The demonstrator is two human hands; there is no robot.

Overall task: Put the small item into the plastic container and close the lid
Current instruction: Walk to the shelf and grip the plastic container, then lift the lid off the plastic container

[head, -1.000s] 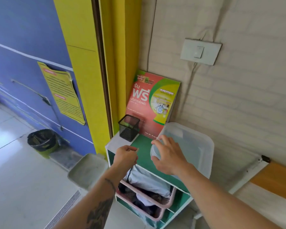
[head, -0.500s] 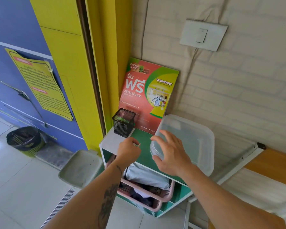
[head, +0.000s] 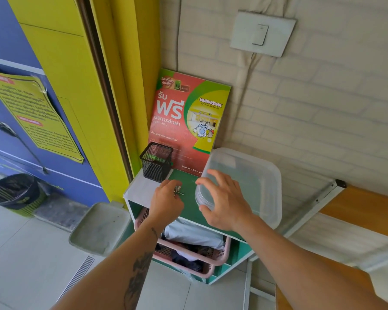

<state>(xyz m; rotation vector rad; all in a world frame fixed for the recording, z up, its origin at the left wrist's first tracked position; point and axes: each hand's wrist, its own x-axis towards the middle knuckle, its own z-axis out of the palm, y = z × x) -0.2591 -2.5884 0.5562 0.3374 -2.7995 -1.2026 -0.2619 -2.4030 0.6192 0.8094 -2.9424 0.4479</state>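
Note:
A clear plastic container (head: 251, 182) with its lid on sits on the right side of the green shelf top (head: 186, 209). My right hand (head: 222, 200) rests over its near left corner, fingers spread along the lid's edge. My left hand (head: 166, 198) is closed around a small metal item (head: 178, 191), which sticks out between thumb and fingers just above the shelf top, left of the container.
A black mesh pen cup (head: 156, 162) stands at the back left of the shelf, a red and green poster (head: 186, 121) leans on the brick wall behind. A pink laundry basket (head: 195, 251) sits below. A bin (head: 14, 193) and grey tray (head: 99, 227) are on the floor.
The camera has moved closer and to the left. My left hand has shifted slightly forward over the shelf top with the small item showing. My right hand stays on the container's corner.

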